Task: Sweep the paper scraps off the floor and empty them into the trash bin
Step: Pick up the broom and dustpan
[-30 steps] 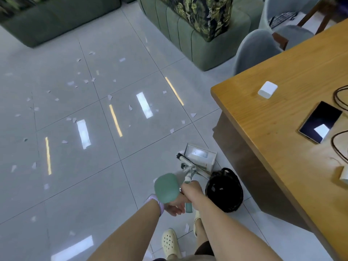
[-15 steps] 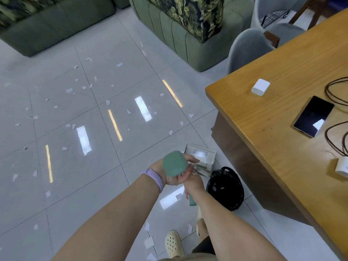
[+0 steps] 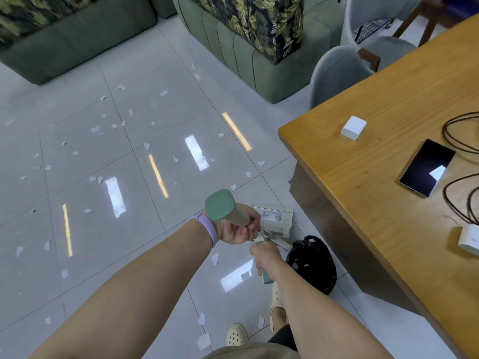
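Since the earlier frames the left hand [image 3: 237, 229] has risen from beside the right hand, carrying the grey broom handle with the wide green end cap [image 3: 225, 209] up and away from the green-handled dustpan grip [image 3: 266, 274]. Left hand: fingers curled round the broom handle just below its cap. Right hand [image 3: 265, 259]: fist closed on the dustpan grip, whose shaft runs forward and down to the pale grey dustpan tray [image 3: 276, 221] resting on the glossy grey tiled floor [image 3: 77, 229] beside the corner of the wooden table [image 3: 363, 177]. The black perforated trash bin [image 3: 312, 265] stands just beside the tray, near the feet. White paper scraps [image 3: 147, 146] lie scattered widely across the tiles, a few near the shoes. Step in hand, as judged: separating broom from dustpan, sweeping not yet begun. The next move likely calls for freeing the broom head, which is not visible here, then drawing the far scraps toward the tray
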Available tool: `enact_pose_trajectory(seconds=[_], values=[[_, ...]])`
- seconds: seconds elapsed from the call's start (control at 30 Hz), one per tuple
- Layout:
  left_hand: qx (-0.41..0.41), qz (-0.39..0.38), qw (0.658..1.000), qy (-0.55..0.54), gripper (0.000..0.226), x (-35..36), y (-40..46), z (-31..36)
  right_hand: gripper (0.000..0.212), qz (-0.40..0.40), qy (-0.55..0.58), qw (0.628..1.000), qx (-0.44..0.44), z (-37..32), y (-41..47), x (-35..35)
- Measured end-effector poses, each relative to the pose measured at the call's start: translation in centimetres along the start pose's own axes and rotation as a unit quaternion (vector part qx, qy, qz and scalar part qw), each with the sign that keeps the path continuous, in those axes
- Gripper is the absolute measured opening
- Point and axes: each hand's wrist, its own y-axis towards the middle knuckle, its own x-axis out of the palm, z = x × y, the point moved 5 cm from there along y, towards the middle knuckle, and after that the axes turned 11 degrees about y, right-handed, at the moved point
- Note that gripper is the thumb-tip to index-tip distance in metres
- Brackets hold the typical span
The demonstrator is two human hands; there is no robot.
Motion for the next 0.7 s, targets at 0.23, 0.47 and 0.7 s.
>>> enact_pose_trajectory(seconds=[0.23, 0.47, 0.7], values=[[-0.004, -0.138, 0.987, -0.086, 0.021, -4.7, -3.1, 2.9, 0.008, -0.024, -0.042, 0.999, 0.014, 0.5, -0.5, -0.3], [0.111, -0.015, 0.994, -0.017, 0.034, -13.7, -11.4, 6.2, 0.01, -0.002, -0.068, 0.998, 0.001, 1.1, -1.5, 0.3], [0.153, 0.087, 0.969, -0.174, 0.025, -16.8, -6.2, -3.3, 0.004, 0.114, -0.038, 0.989, -0.089, -2.1, -2.8, 1.5]])
